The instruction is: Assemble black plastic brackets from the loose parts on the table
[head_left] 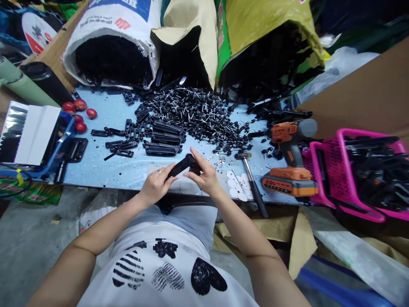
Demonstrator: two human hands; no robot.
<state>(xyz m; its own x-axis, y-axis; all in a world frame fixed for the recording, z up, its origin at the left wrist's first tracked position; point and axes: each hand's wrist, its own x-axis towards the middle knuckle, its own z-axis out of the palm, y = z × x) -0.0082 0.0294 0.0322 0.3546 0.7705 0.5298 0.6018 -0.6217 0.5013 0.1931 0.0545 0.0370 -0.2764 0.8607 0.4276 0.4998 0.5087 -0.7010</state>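
A black plastic part with a bent, hinged shape (pixel 179 166) is held between both hands above the front edge of the blue work surface. My left hand (pixel 156 183) pinches its lower left end between thumb and fingers. On the other end, my right hand (pixel 204 174) grips a block-like section, forefinger stretched along the top. Just beyond lie several long black plastic pieces (pixel 162 138) side by side. Behind them spreads a heap of small black pieces with metal pins (pixel 198 111). A hammer (pixel 252 183) rests to the right of my right hand.
An orange cordless drill (pixel 289 153) stands at right beside pink baskets (pixel 340 170) of black parts. White discs (pixel 238 185) lie near the hammer. Open sacks (pixel 111 32) line the back. At left are red fruits (pixel 79 104), a blue bin (pixel 68 128) and a green bottle (pixel 25 85).
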